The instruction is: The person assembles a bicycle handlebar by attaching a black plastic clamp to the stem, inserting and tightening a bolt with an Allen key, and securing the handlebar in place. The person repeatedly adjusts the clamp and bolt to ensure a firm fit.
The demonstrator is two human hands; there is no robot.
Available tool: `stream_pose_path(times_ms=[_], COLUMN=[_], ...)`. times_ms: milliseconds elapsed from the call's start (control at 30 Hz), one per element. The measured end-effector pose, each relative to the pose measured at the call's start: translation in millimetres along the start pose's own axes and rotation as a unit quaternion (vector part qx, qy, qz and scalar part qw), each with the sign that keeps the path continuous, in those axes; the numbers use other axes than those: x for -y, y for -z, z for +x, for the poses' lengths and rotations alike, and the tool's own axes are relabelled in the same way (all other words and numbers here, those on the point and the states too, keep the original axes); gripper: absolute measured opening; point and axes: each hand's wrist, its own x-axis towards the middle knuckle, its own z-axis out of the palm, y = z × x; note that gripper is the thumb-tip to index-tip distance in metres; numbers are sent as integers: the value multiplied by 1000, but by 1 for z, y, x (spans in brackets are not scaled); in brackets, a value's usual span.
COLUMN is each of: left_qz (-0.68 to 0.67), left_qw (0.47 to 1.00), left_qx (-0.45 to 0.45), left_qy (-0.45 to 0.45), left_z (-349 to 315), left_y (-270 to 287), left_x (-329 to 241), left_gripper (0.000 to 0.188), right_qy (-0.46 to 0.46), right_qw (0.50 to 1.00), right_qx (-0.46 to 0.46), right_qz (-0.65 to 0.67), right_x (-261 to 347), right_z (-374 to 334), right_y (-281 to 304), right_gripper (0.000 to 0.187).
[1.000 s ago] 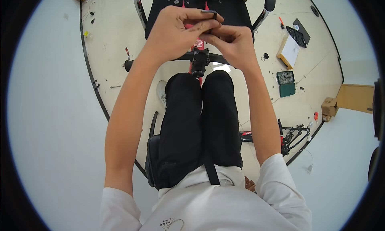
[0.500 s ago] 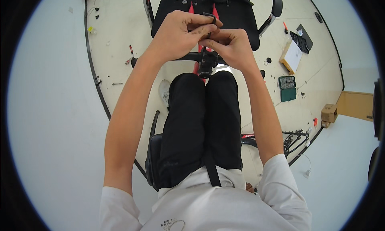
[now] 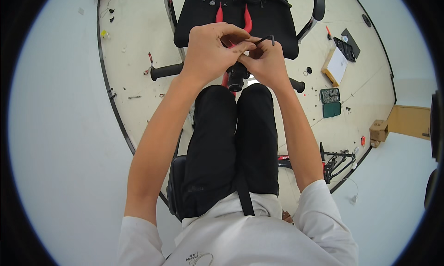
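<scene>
My left hand (image 3: 210,51) is closed in a pinch, its thumb and index finger on a black L-shaped hex key (image 3: 264,39). The key's bent end sticks out over the fingers of my right hand (image 3: 267,60). That hand is also closed, thumb against fingers, its tips meeting those of the left; whatever lies between them is hidden. Both hands are above the middle of a bicycle handlebar, whose black left grip (image 3: 166,71) and right grip (image 3: 297,85) show at the sides. Below them is the black stem (image 3: 237,77), partly covered. A red fork (image 3: 248,21) points away onto a chair seat.
The black office chair (image 3: 189,23) ahead carries small loose parts. On the floor to the right lie a green open case (image 3: 331,110), a white-topped board (image 3: 336,66), a black tool case (image 3: 344,48) and a bicycle frame (image 3: 340,162). A cardboard box (image 3: 379,130) stands by the wall.
Both hands have come slightly nearer to me, the left also to the right. The hex key has turned, its bent end now pointing right. More of the handlebar grips shows.
</scene>
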Motion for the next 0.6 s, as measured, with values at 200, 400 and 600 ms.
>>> stream_pose_path(times_ms=[200,400,600], left_qz=[61,-23,-80], left_qw=[997,1000,996], left_qx=[9,5,42], left_qy=[-40,-6,27], left_z=[3,-7,-6], left_y=[0,6,15], left_x=[-4,6,14], left_gripper=[18,14,17], right_qy=[86,9,41], right_qw=[984,993,998], right_qx=[29,118,52], right_qz=[-153,-13,12], right_x=[4,9,1], right_z=[12,11,9], right_y=[6,20,12], right_gripper=[17,20,12])
